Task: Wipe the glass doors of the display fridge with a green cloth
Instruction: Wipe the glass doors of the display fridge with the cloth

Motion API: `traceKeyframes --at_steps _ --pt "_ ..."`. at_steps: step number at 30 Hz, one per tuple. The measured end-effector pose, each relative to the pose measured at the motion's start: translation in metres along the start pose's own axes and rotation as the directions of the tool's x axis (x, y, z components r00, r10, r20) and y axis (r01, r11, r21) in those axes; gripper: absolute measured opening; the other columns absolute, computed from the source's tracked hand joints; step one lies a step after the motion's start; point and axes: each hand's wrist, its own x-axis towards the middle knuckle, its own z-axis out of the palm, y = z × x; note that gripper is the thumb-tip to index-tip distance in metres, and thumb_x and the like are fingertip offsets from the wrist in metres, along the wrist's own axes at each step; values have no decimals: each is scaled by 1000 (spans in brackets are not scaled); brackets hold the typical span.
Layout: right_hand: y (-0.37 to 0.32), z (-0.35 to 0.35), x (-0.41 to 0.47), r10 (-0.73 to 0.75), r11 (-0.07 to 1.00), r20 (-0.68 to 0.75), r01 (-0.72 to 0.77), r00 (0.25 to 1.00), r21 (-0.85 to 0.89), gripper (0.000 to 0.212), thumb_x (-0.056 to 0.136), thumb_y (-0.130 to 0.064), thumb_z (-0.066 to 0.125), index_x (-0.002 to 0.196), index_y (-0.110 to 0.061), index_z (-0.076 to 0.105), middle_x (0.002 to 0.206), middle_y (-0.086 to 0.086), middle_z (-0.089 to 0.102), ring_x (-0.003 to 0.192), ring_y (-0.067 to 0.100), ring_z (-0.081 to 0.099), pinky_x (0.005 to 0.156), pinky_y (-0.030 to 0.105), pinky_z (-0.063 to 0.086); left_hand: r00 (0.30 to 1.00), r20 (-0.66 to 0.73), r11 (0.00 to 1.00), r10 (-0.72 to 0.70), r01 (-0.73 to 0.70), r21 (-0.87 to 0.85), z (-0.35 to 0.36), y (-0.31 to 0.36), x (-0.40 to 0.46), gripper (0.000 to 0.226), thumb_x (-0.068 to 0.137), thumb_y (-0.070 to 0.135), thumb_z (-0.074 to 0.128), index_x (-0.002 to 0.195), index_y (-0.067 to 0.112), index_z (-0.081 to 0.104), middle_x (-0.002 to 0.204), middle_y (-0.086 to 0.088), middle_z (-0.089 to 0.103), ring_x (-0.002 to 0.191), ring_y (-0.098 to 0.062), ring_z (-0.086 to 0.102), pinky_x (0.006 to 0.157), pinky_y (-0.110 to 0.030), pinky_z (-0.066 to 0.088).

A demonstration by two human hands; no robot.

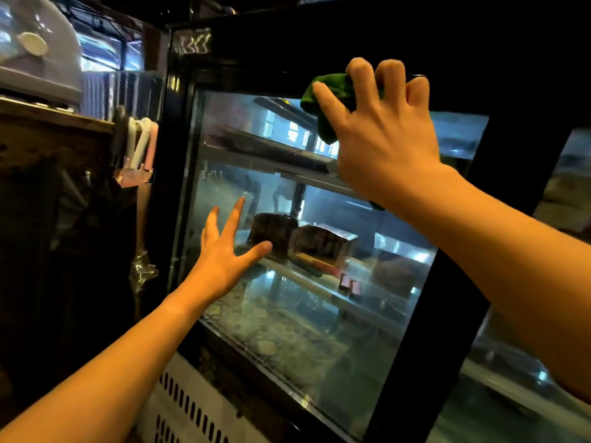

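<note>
Head view: the right hand (383, 135) presses a crumpled green cloth (323, 100) against the top edge of the black-framed glass door (319, 314) of the display fridge (415, 36), fingers curled over the cloth. The left hand (224, 260) lies flat on the glass lower left, fingers spread wide. Dark cake boxes (300, 238) sit on a shelf inside.

The display fridge (399, 43), black-framed, shows its glass door (319, 314) closed and hazy with reflections, shelves dimly visible behind it, while the green cloth (326, 100) sits bunched against the door's upper edge under the right hand (380, 135).
</note>
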Motion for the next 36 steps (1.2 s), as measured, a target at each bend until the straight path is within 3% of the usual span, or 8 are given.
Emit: traceKeyframes --at_steps 4,7,10,12,16,19,23,36 --pt "-6 1 -2 -15 999 -9 15 1000 28 65 93 -41 47 150 -20 25 149 18 28 120 33 14 89 51 26 999 -30 1000 12 -12 10 3 1 -1 88 69 71 59 141 65 8 164 -1 -4 152 -27 0 119 -50 17" --pt "-13 6 -4 -16 999 -8 17 1000 46 59 96 -39 43 150 -20 26 151 17 27 119 33 12 89 52 26 996 -84 1000 23 -24 -5 3 -5 4 80 82 71 55 149 51 16 163 -8 4 151 -29 6 119 -46 16" --pt "-32 15 -10 -55 998 -19 55 998 29 57 95 -33 43 148 -19 32 149 19 32 117 33 14 83 51 21 984 -173 1000 -27 26 -11 1 -16 9 62 95 47 45 153 33 25 159 -16 15 148 -35 15 119 -44 14" --pt "-48 22 -15 -86 996 -18 86 996 -2 58 89 -28 42 146 -18 39 146 20 38 116 34 18 79 49 20 982 -173 997 -78 79 -3 0 -23 10 53 102 36 42 152 34 27 160 -18 14 148 -36 14 119 -45 13" --pt "-86 33 -38 -119 992 6 119 993 36 65 82 -26 26 143 -18 45 144 19 42 117 35 23 83 47 26 984 -150 995 -98 95 -29 -5 -41 13 65 90 49 30 152 30 29 158 -22 18 148 -33 15 120 -41 13" --pt "-116 41 -63 -167 981 25 163 986 108 65 82 -23 22 141 -15 49 144 19 44 120 35 26 81 44 25 984 -125 990 -131 123 -67 -8 -53 12 54 101 35 35 153 24 27 159 -24 15 151 -29 13 116 -28 12" --pt "-140 46 -86 -217 973 94 208 972 97 65 84 -21 22 145 -12 42 148 15 37 122 37 26 80 44 25 991 -82 993 -106 102 -51 -9 -60 12 51 105 20 38 154 25 23 163 -19 12 153 -21 6 105 -12 7" --pt "-181 54 -144 -414 909 257 382 873 167 65 84 -29 33 145 -11 44 147 14 38 125 38 37 81 46 26 993 -33 993 -109 108 -43 -11 -58 8 56 104 18 38 154 34 17 165 -14 1 152 -17 2 106 -16 5"
